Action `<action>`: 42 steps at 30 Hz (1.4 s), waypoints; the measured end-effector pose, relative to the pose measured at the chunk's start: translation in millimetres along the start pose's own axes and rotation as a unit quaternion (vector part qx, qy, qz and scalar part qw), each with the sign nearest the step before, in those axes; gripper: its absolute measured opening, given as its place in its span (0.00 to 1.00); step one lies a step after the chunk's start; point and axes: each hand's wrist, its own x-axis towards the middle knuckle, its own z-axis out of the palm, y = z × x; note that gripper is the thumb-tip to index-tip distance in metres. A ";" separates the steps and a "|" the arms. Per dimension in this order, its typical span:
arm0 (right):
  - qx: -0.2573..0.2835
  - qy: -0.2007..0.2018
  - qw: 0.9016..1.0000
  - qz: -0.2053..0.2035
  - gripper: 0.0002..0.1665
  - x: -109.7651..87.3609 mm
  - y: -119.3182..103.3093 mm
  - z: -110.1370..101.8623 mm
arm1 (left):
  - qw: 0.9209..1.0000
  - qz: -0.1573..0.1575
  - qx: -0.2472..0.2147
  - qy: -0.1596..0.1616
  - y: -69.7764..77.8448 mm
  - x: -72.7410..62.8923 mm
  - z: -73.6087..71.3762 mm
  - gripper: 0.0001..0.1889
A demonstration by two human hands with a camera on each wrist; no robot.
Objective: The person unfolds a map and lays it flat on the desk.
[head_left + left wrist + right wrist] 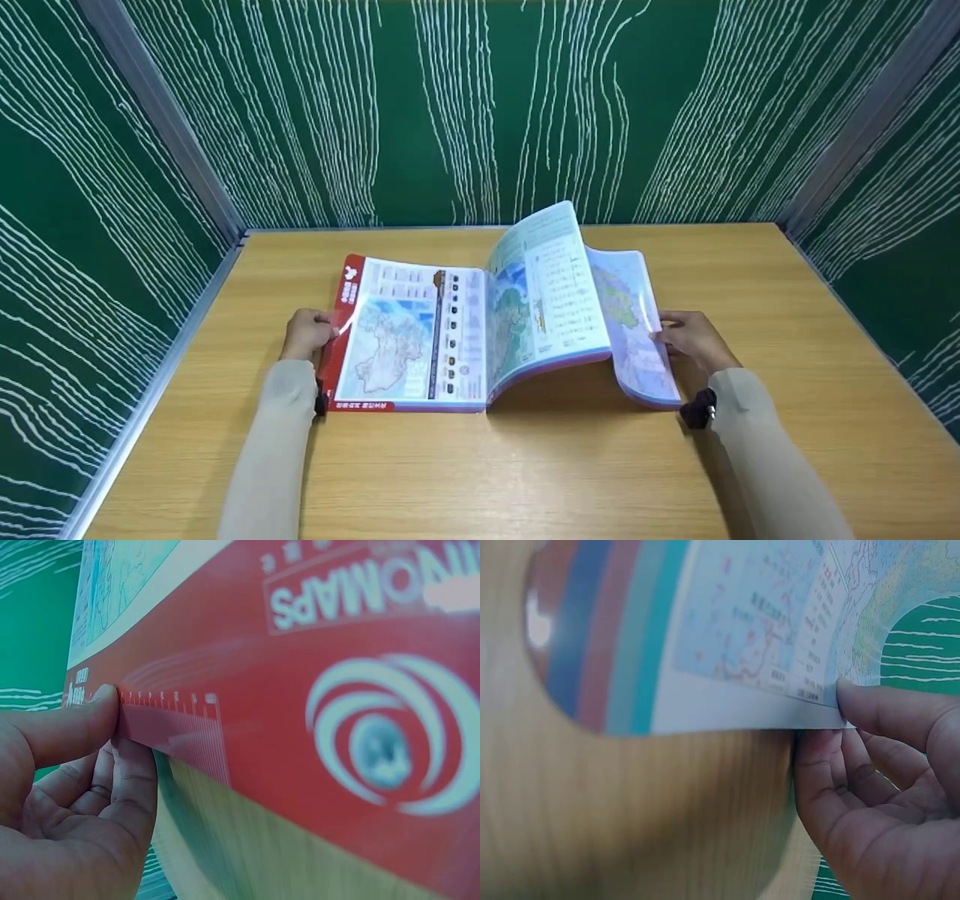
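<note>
A folded map (457, 337) with glossy printed panels lies spread on the table, upside down to me. Its left panel has a red border and lies nearly flat, while a middle fold (555, 292) stands up and leans right over the right panel (637, 337). My left hand (307, 334) pinches the red left edge between thumb and fingers, thumb on top in the left wrist view. On the other side my right hand (694, 337) pinches the right panel's outer edge. In the right wrist view that edge (742, 701) is raised above the wood, with colored stripes along one side.
The wooden table (562, 472) extends in front of the map and to both sides. Green walls (450, 112) with white wavy lines enclose it at the back, left and right. Grey corner posts (161, 112) stand at the back corners.
</note>
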 end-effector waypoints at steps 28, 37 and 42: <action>0.001 0.004 1.000 0.012 0.35 -5.6 8.8 -17.4 | 0.999 0.027 0.036 0.022 -3.0 -2.0 -3.3 0.20; -0.020 0.012 1.000 0.016 0.35 -5.2 13.5 -21.7 | 0.999 0.007 0.035 0.019 -3.3 0.1 -4.8 0.23; -0.014 0.012 1.000 0.024 0.35 -6.5 14.0 -23.9 | 0.999 0.002 0.030 0.015 -4.6 1.4 -6.4 0.23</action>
